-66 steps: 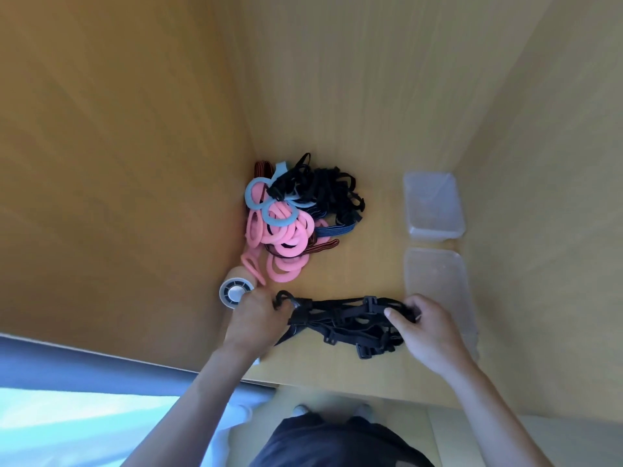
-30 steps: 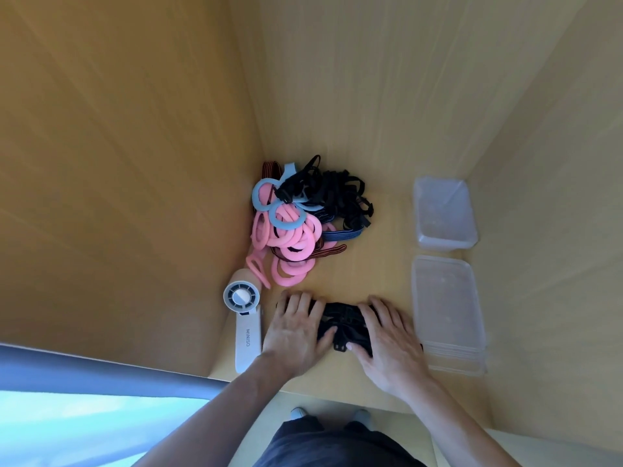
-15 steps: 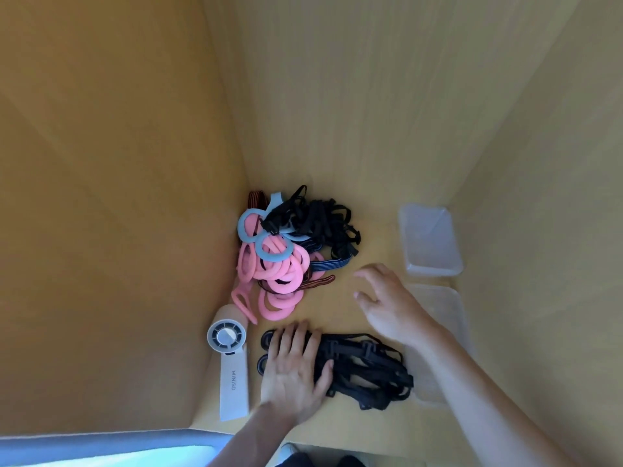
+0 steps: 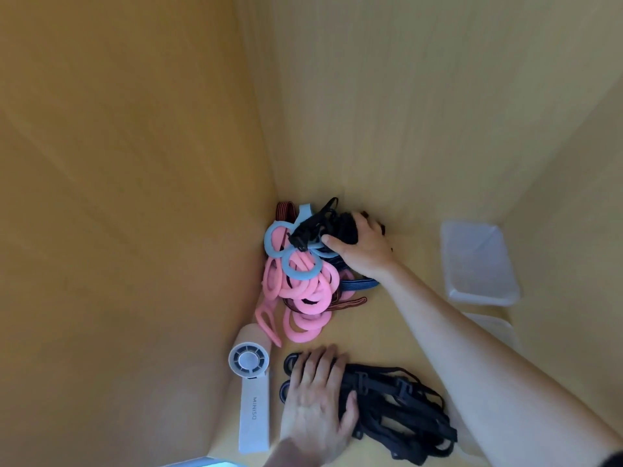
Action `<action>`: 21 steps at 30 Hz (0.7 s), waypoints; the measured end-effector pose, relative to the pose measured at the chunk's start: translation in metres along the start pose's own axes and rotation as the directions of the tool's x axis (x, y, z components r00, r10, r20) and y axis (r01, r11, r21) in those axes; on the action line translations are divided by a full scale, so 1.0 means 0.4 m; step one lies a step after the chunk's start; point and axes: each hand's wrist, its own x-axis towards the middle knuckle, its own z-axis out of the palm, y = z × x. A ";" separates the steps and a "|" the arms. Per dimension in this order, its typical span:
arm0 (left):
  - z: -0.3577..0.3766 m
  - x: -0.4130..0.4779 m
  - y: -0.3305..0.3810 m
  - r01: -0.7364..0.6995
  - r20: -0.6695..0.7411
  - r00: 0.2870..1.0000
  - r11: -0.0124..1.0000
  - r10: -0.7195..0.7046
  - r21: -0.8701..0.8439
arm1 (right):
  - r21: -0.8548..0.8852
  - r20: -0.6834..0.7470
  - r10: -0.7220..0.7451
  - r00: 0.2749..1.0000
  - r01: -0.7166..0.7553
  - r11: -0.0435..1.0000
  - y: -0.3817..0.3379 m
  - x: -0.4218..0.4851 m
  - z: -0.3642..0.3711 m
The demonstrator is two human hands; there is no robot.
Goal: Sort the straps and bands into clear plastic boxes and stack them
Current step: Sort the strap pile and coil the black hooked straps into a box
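A heap of pink bands (image 4: 305, 298), blue bands (image 4: 300, 267) and striped straps fills the back left corner of the wooden shelf. My right hand (image 4: 362, 251) is closed on a tangle of black straps (image 4: 313, 230) at the top of that heap. Near the front edge lies a flattened bundle of black straps (image 4: 401, 406), and my left hand (image 4: 317, 402) presses flat on its left end, fingers spread. A clear plastic box (image 4: 478, 264) stands empty at the right. A second clear box (image 4: 499, 328) sits in front of it, mostly behind my right forearm.
A white handheld fan (image 4: 251, 382) lies along the left wall beside my left hand. Wooden walls close in the shelf on the left, back and right. Bare shelf shows between the heap and the boxes.
My right hand let go of the flattened black bundle and reached back to the heap, closing on the black straps there. My left hand stayed pressed on the front bundle.
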 end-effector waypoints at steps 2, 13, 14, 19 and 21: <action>0.001 0.001 0.000 -0.003 -0.015 1.000 1.000 0.003 0.000 | -0.040 0.029 0.015 0.999 -0.013 0.999 0.012 0.020 0.024; 0.002 0.012 -0.002 0.011 -0.007 1.000 1.000 -0.011 -0.003 | 0.253 -0.134 -0.057 0.989 0.089 0.963 0.049 0.047 -0.056; 0.003 0.013 -0.003 0.011 -0.007 1.000 1.000 -0.011 -0.003 | 0.298 -0.149 -0.054 0.987 0.097 0.950 0.044 0.040 -0.071; 0.007 0.015 -0.008 0.010 -0.031 0.999 1.000 -0.010 -0.002 | 0.458 -0.205 -0.079 0.976 0.167 0.873 0.006 -0.002 -0.144; 0.005 0.016 -0.007 0.009 -0.035 0.999 1.000 -0.009 -0.002 | 0.476 -0.231 -0.103 0.968 0.204 0.855 -0.011 -0.022 -0.177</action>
